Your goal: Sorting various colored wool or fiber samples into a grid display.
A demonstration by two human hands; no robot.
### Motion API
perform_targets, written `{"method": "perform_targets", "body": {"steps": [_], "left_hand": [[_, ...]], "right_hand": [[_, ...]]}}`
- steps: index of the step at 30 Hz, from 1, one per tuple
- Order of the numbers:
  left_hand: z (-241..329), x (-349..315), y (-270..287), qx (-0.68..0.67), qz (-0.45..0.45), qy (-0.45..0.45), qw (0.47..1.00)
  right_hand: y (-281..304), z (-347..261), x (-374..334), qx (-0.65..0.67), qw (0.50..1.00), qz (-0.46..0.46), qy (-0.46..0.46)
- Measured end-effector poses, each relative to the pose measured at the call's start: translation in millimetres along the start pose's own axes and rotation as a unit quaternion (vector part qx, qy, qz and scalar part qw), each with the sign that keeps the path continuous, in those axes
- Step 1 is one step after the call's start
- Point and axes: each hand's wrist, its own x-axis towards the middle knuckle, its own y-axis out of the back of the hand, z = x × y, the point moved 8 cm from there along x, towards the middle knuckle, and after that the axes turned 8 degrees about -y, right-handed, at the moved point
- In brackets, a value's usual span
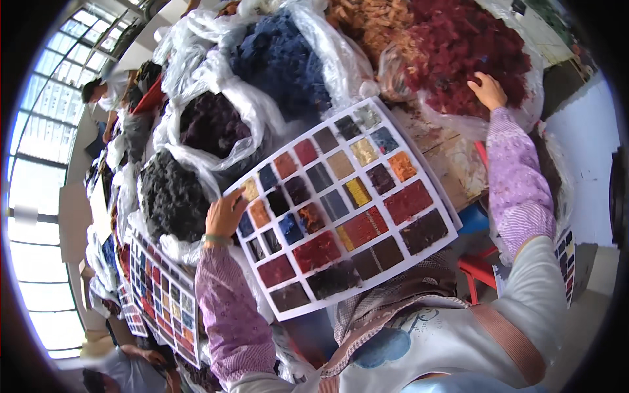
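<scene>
A large white board (301,278) with rows of coloured fibre swatches leans at a slant in front of my body. My left hand (224,216) grips its left edge, fingers bent over the rim by the pale and orange swatches. My right arm stretches far to the right. There my right hand (490,92) rests over a heap of dark red fibre (458,46), its visible fingers apart and nothing seen in them. Part of the fingertips is hard to make out against the tufts. Purple patterned sleeves cover both forearms.
Plastic-lined bags hold orange (363,23), blue (282,62), dark purple (213,124) and charcoal fibre (173,190). Another swatch board (160,295) stands at left. A red stool (478,272) is at lower right. Other people (134,367) are along the left side, near tall windows (36,249).
</scene>
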Motion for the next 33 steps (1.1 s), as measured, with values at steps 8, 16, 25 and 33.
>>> {"method": "perform_targets", "body": {"steps": [8, 16, 25, 33], "left_hand": [[-42.7, 20.2, 37.0, -0.008, 0.087, 0.096, 0.992], [-90.2, 3.6, 26.1, -0.173, 0.171, 0.107, 0.964], [-54.7, -16.7, 50.7, -0.138, 0.163, 0.072, 0.974], [47.5, -7.6, 48.2, -0.129, 0.228, -0.134, 0.956]], "right_hand": [[-32.7, 48.7, 36.5, 0.157, 0.979, -0.116, 0.052], [-3.8, 52.5, 12.2, 0.311, 0.894, -0.3, -0.122], [6.1, 43.3, 11.6, 0.355, 0.897, -0.217, -0.151], [-29.7, 185.9, 99.4, 0.12, 0.984, -0.124, -0.053]]}}
